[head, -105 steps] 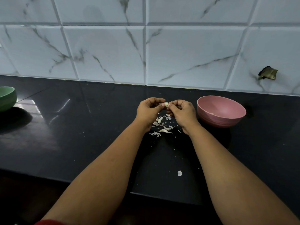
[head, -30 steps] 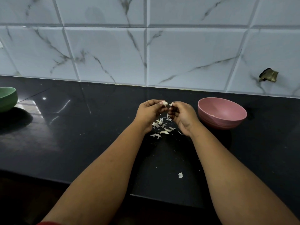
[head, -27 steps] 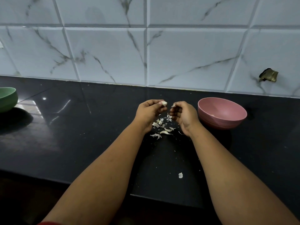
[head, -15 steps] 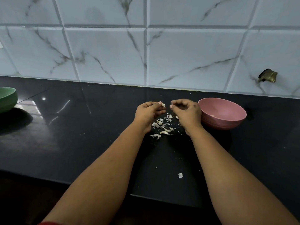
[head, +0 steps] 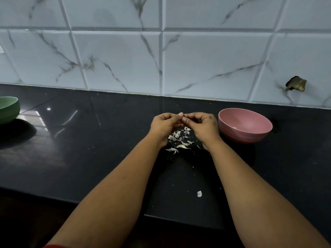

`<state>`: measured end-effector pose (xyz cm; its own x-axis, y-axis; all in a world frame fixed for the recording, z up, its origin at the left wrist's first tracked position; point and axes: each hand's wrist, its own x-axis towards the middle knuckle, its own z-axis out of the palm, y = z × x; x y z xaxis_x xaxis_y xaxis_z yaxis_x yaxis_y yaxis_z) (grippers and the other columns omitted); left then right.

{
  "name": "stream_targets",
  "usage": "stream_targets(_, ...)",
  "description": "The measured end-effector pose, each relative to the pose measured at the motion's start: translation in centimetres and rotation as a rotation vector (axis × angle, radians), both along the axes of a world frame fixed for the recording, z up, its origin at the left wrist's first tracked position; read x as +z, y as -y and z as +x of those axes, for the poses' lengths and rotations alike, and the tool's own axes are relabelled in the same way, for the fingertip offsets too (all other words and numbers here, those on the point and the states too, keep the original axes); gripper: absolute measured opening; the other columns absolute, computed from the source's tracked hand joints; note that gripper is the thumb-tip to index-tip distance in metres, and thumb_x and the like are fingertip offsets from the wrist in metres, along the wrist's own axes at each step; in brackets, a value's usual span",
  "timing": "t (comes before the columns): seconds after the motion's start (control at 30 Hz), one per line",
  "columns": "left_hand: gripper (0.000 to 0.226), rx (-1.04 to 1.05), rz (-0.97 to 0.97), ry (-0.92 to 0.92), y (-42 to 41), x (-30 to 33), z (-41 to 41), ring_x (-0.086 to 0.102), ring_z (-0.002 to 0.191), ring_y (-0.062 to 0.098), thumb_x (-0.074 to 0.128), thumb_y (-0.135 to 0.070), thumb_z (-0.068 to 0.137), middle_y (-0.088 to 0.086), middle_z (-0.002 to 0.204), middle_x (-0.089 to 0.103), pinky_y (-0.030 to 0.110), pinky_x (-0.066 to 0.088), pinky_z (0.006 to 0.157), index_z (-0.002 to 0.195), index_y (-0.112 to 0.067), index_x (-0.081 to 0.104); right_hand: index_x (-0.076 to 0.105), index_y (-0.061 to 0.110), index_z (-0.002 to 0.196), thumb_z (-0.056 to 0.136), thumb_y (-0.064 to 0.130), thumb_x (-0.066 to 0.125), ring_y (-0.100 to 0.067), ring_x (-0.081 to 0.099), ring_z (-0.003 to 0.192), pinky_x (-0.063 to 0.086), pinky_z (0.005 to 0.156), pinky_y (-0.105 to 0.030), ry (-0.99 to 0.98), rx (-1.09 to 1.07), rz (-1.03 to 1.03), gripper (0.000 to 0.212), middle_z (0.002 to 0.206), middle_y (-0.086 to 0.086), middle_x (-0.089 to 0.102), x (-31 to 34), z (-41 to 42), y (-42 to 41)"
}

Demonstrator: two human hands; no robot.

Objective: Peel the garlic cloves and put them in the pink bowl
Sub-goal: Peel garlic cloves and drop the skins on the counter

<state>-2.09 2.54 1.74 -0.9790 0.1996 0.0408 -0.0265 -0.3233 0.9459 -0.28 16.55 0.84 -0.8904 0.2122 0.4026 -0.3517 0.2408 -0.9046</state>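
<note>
Your left hand (head: 165, 122) and your right hand (head: 202, 125) meet a little above the black worktop (head: 89, 149), just right of the middle of the frame, and their fingertips touch each other. Both hands have the fingers curled in a narrow pinch around a small garlic clove (head: 180, 114); only a pale tip of it shows between the fingertips, so I cannot tell how much skin is left on it. I think you are in the middle of peeling this clove. To do it well, hold the clove firmly with the left hand and pull the loose skin away with the right fingertips in small strips, and turn the clove a little after each pull. Keep your hands over the pile of peels (head: 180, 140), which lies on the worktop directly under them, so new skin falls in the same place. The pink bowl (head: 245, 125) stands just beside your right hand, to the right of it, so a short move to the right will be enough when the clove is clean; something pale seems to lie inside the bowl, but it is too small to name. One white scrap (head: 199, 193) lies apart, lower in the frame, between your forearms. The worktop is glossy and shows reflections at the left, where a green bowl (head: 9, 109) stands at the edge of the frame. Behind is a wall of white marble-pattern tiles (head: 125, 59), and a tile at the upper right has a broken hole (head: 295, 84).
</note>
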Motion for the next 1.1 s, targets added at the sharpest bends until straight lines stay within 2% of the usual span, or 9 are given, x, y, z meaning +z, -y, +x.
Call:
stream_targets(0.1, 0.011, -0.009, 0.039, -0.016, 0.12, 0.07, 0.0, 0.07, 0.069, 0.016, 0.07, -0.007, 0.087, 0.012, 0.075, 0.07, 0.022, 0.057, 0.068, 0.079, 0.0, 0.066, 0.075, 0.009, 0.091, 0.084, 0.005, 0.071, -0.02, 0.072, 0.082, 0.057, 0.078, -0.029, 0.056, 0.093, -0.187, 0.009, 0.086, -0.011, 0.075, 0.36, 0.46, 0.29)
stream_targets(0.2, 0.009, -0.008, 0.02, -0.055, 0.03, 0.03, 0.03, 0.069, 0.079, 0.022, 0.073, -0.008, 0.085, 0.015, 0.081, 0.072, 0.029, 0.059, 0.079, 0.081, -0.001, 0.069, 0.073, 0.005, 0.091, 0.087, 0.004, 0.068, -0.011, 0.069, 0.071, 0.053, 0.066, -0.019, 0.087, 0.083, -0.238, 0.006, 0.081, -0.01, 0.073, 0.56, 0.43, 0.32)
stream_targets(0.37, 0.012, -0.016, -0.04, -0.102, -0.11, -0.1, 0.24, 0.072, 0.083, 0.026, 0.076, -0.002, 0.08, 0.02, 0.087, 0.073, 0.036, 0.059, 0.084, 0.089, 0.003, 0.071, 0.072, 0.004, 0.087, 0.088, 0.007, 0.069, -0.009, 0.068, 0.066, 0.053, 0.065, -0.021, 0.107, 0.008, -0.202, 0.005, 0.077, -0.009, 0.072, 0.45, 0.09, 0.07)
stream_targets(0.57, 0.004, -0.055, -0.009, -0.106, -0.16, 0.25, 0.64, 0.072, 0.069, 0.013, 0.066, 0.005, 0.087, 0.008, 0.073, 0.074, 0.019, 0.056, 0.068, 0.089, 0.003, 0.069, 0.07, 0.007, 0.081, 0.09, 0.006, 0.065, -0.013, 0.067, 0.064, 0.05, 0.06, -0.019, 0.104, -0.027, -0.173, 0.011, 0.071, -0.01, 0.07, 0.46, -0.1, 0.08)
stream_targets(0.8, 0.003, -0.013, 0.054, -0.037, -0.02, 0.28, 0.32, 0.071, 0.069, 0.014, 0.068, 0.003, 0.086, 0.01, 0.077, 0.074, 0.019, 0.055, 0.067, 0.088, 0.001, 0.07, 0.07, 0.021, 0.079, 0.089, 0.01, 0.067, -0.022, 0.071, 0.079, 0.058, 0.078, -0.036, 0.066, -0.11, -0.127, 0.015, 0.081, -0.008, 0.073, 0.2, -0.28, 0.33)
stream_targets(0.9, 0.006, 0.021, 0.08, -0.025, 0.11, 0.42, 0.24, 0.07, 0.067, 0.014, 0.068, 0.004, 0.086, 0.01, 0.076, 0.073, 0.018, 0.055, 0.065, 0.09, 0.0, 0.07, 0.071, 0.023, 0.083, 0.085, 0.004, 0.07, -0.015, 0.07, 0.074, 0.058, 0.077, -0.033, 0.039, -0.1, -0.129, 0.019, 0.081, -0.007, 0.074, 0.33, -0.07, 0.22)
stream_targets(0.97, 0.006, 0.032, 0.087, -0.021, 0.12, 0.48, 0.22, 0.071, 0.068, 0.014, 0.066, 0.004, 0.087, 0.01, 0.077, 0.073, 0.017, 0.055, 0.065, 0.09, 0.0, 0.07, 0.072, 0.023, 0.085, 0.081, 0.002, 0.072, -0.018, 0.07, 0.074, 0.058, 0.075, -0.033, 0.038, -0.096, -0.139, 0.022, 0.08, -0.009, 0.074, 0.49, 0.14, 0.18)
stream_targets(1.03, 0.007, 0.037, 0.086, -0.017, 0.11, 0.52, 0.24, 0.071, 0.069, 0.014, 0.064, 0.005, 0.089, 0.011, 0.077, 0.073, 0.017, 0.055, 0.065, 0.09, 0.0, 0.07, 0.073, 0.02, 0.081, 0.079, 0.002, 0.074, -0.018, 0.069, 0.071, 0.058, 0.073, -0.034, 0.035, -0.121, -0.133, 0.019, 0.077, -0.009, 0.074, 0.76, 0.4, 0.21)
stream_targets(1.1, 0.008, 0.041, 0.077, -0.016, 0.13, 0.49, 0.19, 0.071, 0.07, 0.015, 0.063, 0.005, 0.089, 0.012, 0.078, 0.073, 0.017, 0.056, 0.066, 0.09, 0.001, 0.07, 0.073, 0.02, 0.075, 0.077, 0.004, 0.076, -0.012, 0.066, 0.066, 0.057, 0.068, -0.027, 0.021, -0.152, -0.105, 0.016, 0.072, -0.005, 0.072, 0.97, 0.56, 0.28)
